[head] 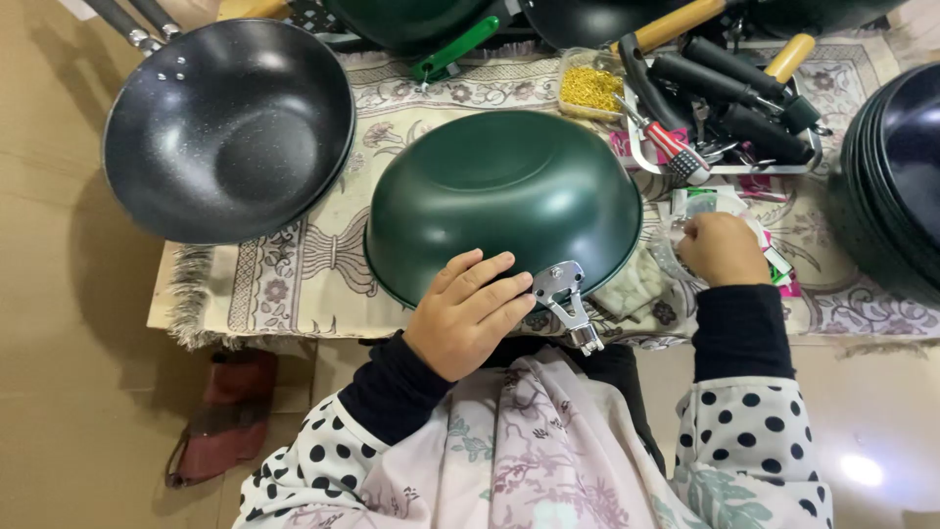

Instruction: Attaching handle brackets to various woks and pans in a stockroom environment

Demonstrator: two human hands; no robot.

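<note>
A dark green wok (499,191) lies upside down on the patterned cloth in front of me, with a silver metal handle bracket (566,299) sticking out of its near rim. My left hand (468,312) rests flat on the wok's near side, fingers beside the bracket. My right hand (723,247) is to the right of the wok, fingers curled over a clear plastic bag (676,245) of small parts; what it grips is hidden.
A black speckled wok (227,127) sits upright at the left. A tray (725,108) of black and wooden handles and a tub of yellow screws (590,88) stand behind. Stacked dark woks (896,167) fill the right edge. A maroon bag (223,411) lies on the floor.
</note>
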